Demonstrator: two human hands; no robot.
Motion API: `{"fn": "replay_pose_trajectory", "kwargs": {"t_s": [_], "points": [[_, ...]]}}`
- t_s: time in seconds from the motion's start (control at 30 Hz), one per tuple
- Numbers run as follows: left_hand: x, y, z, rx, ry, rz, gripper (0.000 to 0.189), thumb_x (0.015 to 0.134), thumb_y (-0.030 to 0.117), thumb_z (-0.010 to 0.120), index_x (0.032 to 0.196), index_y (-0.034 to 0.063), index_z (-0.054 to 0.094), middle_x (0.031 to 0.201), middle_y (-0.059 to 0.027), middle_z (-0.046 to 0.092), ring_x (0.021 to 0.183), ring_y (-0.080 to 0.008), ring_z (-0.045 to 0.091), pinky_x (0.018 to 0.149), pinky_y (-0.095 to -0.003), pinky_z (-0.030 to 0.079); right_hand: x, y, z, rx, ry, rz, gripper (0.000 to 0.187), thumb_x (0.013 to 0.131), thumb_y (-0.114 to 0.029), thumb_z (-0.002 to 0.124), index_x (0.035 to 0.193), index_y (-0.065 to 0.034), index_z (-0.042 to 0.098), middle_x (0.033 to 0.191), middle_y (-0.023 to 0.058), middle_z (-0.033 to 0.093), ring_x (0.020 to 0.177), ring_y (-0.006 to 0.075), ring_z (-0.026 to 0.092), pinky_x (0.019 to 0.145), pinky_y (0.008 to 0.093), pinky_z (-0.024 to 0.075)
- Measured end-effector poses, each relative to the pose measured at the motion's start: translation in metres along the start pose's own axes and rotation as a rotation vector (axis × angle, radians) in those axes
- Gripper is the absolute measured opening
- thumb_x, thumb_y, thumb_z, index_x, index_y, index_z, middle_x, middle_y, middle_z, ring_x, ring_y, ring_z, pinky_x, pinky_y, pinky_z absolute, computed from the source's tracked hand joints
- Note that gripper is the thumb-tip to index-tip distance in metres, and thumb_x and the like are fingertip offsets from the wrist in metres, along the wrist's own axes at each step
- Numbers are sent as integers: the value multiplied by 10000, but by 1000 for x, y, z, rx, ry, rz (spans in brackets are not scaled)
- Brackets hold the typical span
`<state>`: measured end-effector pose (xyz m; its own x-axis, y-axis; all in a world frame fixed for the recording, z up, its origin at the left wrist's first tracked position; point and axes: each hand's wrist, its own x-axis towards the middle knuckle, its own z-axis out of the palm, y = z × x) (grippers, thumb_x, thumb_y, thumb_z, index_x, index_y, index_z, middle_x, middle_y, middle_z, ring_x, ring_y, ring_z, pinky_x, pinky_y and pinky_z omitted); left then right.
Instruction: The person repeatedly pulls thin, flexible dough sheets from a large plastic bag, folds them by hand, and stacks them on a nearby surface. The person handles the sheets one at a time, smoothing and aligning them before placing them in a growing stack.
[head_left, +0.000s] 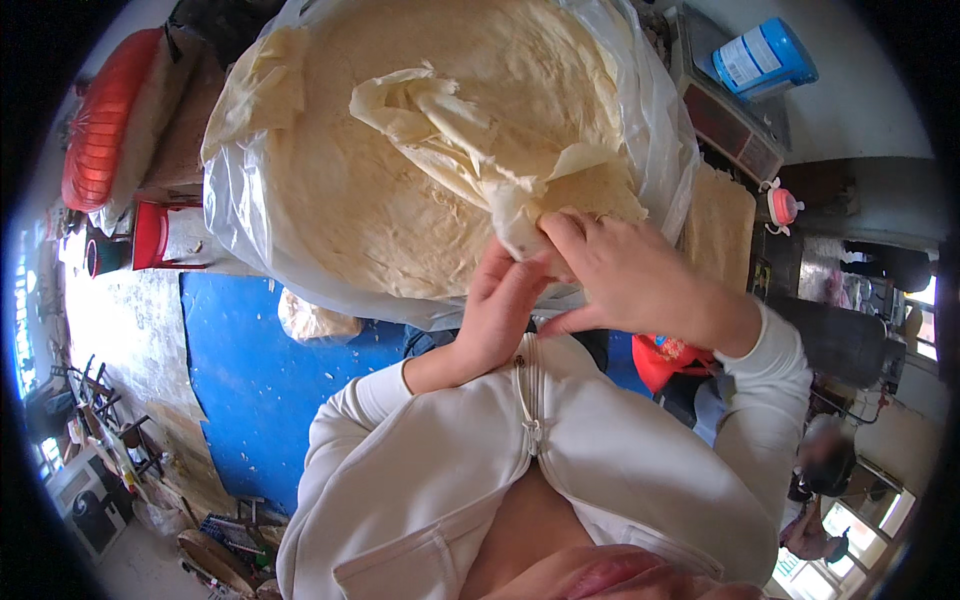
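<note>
A large round stack of thin, pale sheets (337, 187), perhaps dough skins, lies before me on clear plastic (247, 202). One crumpled, torn-edged sheet (465, 142) rises loosely from its middle towards my hands. My left hand (499, 304) pinches the gathered end of that sheet between thumb and fingers at the near edge of the stack. My right hand (622, 277) is beside it on the right, fingertips on the same gathered end, its thumb lower and apart. A folded piece of sheet (262, 97) hangs over the stack's upper left rim.
Blue floor covering (262, 390) with a plastic-wrapped bundle (319, 319) lies left below the stack. A red stool (154, 234) stands farther left. At right are a blue canister (765, 60), a pink-capped bottle (784, 206) and a brown board (716, 225). People are at the lower right.
</note>
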<state>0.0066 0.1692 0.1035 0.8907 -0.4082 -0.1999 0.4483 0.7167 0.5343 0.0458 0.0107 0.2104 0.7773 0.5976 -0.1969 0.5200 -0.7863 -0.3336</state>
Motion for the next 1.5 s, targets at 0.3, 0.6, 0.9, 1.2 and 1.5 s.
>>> {"fn": "replay_pose_trajectory", "kwargs": {"t_s": [0.3,0.6,0.9,1.2,1.5], "points": [[21,-15,-3,1098,-302,757,530,822,90,728,1288,-11,497,1205,-152,512,1058,-263,478,864,-356,431,-49,54,-43,792,827,366,282,1000,-207,589,1217,-34,633,1073,80,697,994,115,640,890,279,498],[58,-37,-11,1155,-6,796,730,796,186,822,1387,11,430,1379,-180,478,1290,-349,450,1078,-436,370,-122,61,-194,442,1239,104,308,1002,-195,577,1265,-36,606,1133,53,675,1039,122,626,943,276,476],[91,-64,69,476,-730,-243,538,1004,353,604,1406,29,452,1272,-81,587,1164,-160,537,976,-309,446,-208,37,-247,76,1104,306,343,1016,-184,554,1323,-33,570,1193,34,650,1073,131,611,967,283,472],[83,-72,85,504,-909,-92,387,924,150,723,1269,37,589,1119,-13,638,1011,-117,591,902,-278,468,-243,67,-226,-83,1095,451,265,1012,-203,567,1209,-41,640,1053,25,678,999,112,626,911,271,502],[69,-58,70,795,-853,155,295,933,103,685,1212,22,631,1116,-44,666,1010,-114,603,881,-271,495,-274,70,-216,831,1358,259,450,999,-398,570,1282,-49,588,1196,94,667,1042,182,670,903,321,550]]}}
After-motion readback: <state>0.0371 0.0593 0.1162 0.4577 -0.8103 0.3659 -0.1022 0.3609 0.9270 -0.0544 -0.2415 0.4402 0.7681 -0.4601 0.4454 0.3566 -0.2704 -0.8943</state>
